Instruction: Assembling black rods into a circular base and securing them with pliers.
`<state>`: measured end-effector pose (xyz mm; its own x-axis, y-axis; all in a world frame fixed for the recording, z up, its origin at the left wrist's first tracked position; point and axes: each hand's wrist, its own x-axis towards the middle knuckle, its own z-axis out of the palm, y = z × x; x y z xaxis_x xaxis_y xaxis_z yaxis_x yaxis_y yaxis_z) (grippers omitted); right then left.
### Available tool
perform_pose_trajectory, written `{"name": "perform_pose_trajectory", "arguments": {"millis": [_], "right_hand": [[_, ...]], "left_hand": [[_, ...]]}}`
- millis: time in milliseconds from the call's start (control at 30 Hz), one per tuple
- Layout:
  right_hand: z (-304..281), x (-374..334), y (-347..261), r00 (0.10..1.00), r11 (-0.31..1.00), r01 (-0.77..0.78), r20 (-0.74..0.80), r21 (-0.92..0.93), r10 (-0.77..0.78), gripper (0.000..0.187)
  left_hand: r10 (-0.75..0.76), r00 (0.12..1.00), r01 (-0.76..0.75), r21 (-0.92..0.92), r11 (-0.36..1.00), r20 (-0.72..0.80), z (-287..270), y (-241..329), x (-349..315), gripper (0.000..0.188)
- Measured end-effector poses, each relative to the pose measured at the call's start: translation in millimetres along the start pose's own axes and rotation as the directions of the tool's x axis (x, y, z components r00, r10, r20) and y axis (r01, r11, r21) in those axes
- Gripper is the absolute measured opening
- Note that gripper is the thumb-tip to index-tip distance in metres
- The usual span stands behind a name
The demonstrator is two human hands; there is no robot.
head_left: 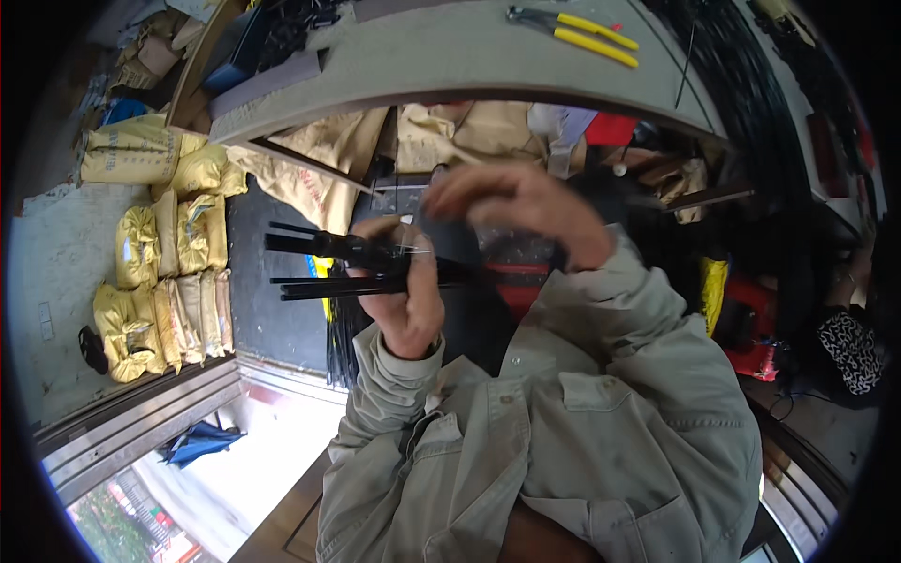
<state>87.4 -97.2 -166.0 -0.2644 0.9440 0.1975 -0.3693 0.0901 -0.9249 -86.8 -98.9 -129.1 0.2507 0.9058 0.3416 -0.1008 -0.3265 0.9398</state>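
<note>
My left hand (413,305) is closed around a bundle of thin black rods (338,286) that stick out to the left, with a thicker black fitting (352,248) among them. A short, thin, shiny piece (415,251) shows by the left thumb. Just to the right and farther from me, my right hand (530,206) is raised with bent fingers, apart from the rods. Motion smears its fingertips, so whether it holds anything cannot be made out.
A grey workbench (413,61) spans the far side, with yellow-handled pliers (596,38) on it. Long black rods (741,94) lie at the far right. Yellow sacks (178,244) are stacked along the left. A patterned sleeve (849,347) of another person appears at right.
</note>
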Motion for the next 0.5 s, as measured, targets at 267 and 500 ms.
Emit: {"name": "perform_pose_trajectory", "arguments": {"millis": [267,500], "right_hand": [[-142,24,-84,0.804,-0.221,-0.462,-0.301,-0.859,-0.512,0.03],[-131,9,-96,0.788,0.011,-0.488,-0.446,-0.873,-0.425,0.026]], "left_hand": [[-0.12,0.935,0.14,-0.036,0.989,0.333,16,-7,12,0.017],[0.02,0.897,0.024,-0.093,0.995,0.441,5,-12,13,0.019]]}}
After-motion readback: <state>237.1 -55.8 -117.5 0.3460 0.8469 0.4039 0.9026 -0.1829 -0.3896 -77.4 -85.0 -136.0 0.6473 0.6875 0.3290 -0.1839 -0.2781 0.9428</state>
